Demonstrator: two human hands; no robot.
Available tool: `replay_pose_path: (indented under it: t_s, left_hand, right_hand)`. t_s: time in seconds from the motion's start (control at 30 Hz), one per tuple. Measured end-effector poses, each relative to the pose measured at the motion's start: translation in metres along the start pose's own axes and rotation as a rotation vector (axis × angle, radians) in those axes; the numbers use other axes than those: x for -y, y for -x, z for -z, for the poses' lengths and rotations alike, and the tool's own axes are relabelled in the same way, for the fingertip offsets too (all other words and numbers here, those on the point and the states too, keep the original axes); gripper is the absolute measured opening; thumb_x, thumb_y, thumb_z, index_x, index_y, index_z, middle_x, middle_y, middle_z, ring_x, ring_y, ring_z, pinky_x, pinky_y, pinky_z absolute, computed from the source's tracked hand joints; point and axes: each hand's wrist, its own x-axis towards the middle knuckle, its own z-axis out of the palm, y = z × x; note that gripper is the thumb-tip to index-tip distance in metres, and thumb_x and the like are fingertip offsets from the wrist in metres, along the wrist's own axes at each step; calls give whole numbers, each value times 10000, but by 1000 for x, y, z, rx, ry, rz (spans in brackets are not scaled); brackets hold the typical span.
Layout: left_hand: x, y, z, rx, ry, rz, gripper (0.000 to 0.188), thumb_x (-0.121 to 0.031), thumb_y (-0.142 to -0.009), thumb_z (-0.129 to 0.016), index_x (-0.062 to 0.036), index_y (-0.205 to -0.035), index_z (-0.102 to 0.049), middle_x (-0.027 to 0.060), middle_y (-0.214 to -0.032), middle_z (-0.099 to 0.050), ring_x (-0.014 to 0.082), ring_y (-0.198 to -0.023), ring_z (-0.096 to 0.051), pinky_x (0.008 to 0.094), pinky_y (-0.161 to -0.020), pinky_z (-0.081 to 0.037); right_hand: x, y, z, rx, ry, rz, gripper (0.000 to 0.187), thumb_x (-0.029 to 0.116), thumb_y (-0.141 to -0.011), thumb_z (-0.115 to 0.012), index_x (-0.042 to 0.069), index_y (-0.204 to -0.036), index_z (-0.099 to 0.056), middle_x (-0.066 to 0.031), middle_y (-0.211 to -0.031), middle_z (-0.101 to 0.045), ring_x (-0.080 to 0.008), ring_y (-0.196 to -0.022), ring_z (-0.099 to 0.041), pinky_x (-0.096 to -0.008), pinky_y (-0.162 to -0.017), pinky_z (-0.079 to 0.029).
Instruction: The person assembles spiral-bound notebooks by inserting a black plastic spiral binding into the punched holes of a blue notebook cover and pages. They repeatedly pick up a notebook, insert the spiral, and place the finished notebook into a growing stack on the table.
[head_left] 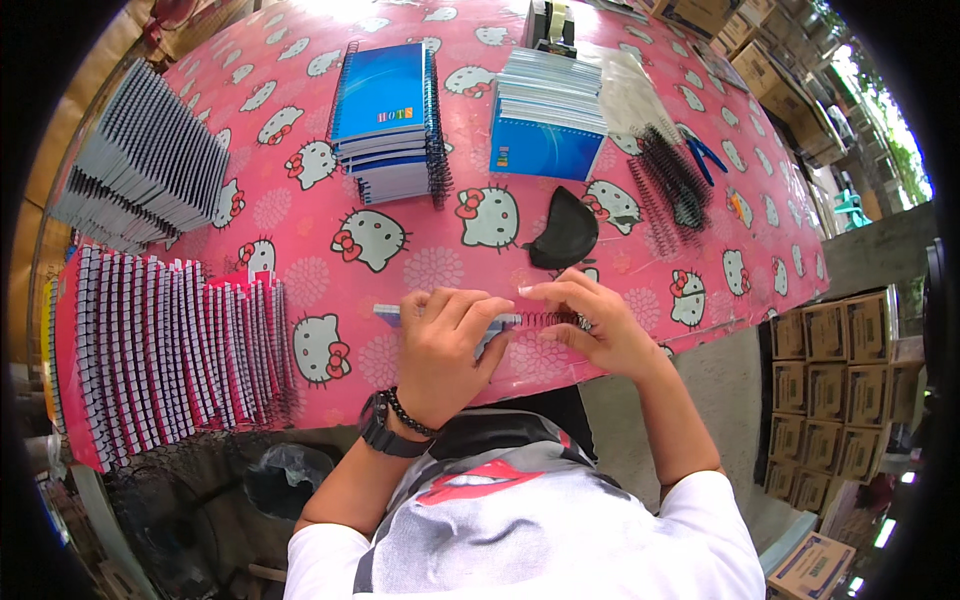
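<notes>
Close to the table's front edge, my left hand (447, 350) is closed around a small notebook (386, 313) standing on edge, with most of its pages and cover behind my fingers. At its right end a dark spiral binding coil (537, 320) sticks out. Thumb and fingers of my right hand (612, 325) are curled around the outer end of that coil. Just beyond my hands lies a black half-round pouch-like object (564, 228). Farther right is a heap of loose black coils (676, 180), beside blue-handled pliers (703, 153).
Spiral-bound blue notebooks (380, 90) and an unbound blue-covered stack (547, 145) stand at the back. Bound stacks, grey (145, 150) and pink-edged (170, 345), line the left. A tape dispenser (549, 25) sits at the far side; cartons (830, 365) are piled right of the pink-covered table (400, 275).
</notes>
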Motion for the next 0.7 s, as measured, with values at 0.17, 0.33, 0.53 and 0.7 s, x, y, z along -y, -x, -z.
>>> replay_pose_path:
  t_s: [0.17, 0.33, 0.53, 0.7]
  left_hand:
    - [3, 4, 0, 97, -28, -42, 262, -168, -723, -736, -150, -966, -642, -11, -910, -603, 179, -881, -550, 385, -831, -306]
    - [-1, 7, 2, 92, -37, -17, 211, -213, -763, -713, -157, -950, -632, -15, -895, -590, 174, -896, -551, 421, -909, -274]
    - [5, 8, 3, 216, -81, -74, 186, -256, -818, -669, -158, -969, -621, -26, -950, -597, 175, -937, -553, 455, -969, -236]
    - [-6, 2, 8, 200, -80, -65, 136, -257, -837, -645, -149, -919, -637, -19, -932, -608, 176, -946, -556, 471, -999, -208]
  right_hand:
    - [1, 3, -4, 79, -119, -198, 406, 64, -880, -605, 85, -1278, -527, -75, -767, -607, -194, -674, -586, -280, -667, -474]
    - [-32, -14, 19, -237, 296, -54, 531, 193, -790, -712, 109, -1280, -526, -157, -1124, -583, -298, -1026, -550, -382, -886, -449]
    - [-77, -30, 31, -194, 589, -38, 664, 268, -618, -810, 123, -1219, -567, -220, -1372, -412, -414, -1253, -377, -476, -1051, -334]
    - [-84, -39, 23, -238, 603, -38, 650, 260, -589, -834, 144, -1180, -592, -220, -1326, -451, -412, -1198, -407, -479, -1003, -388]
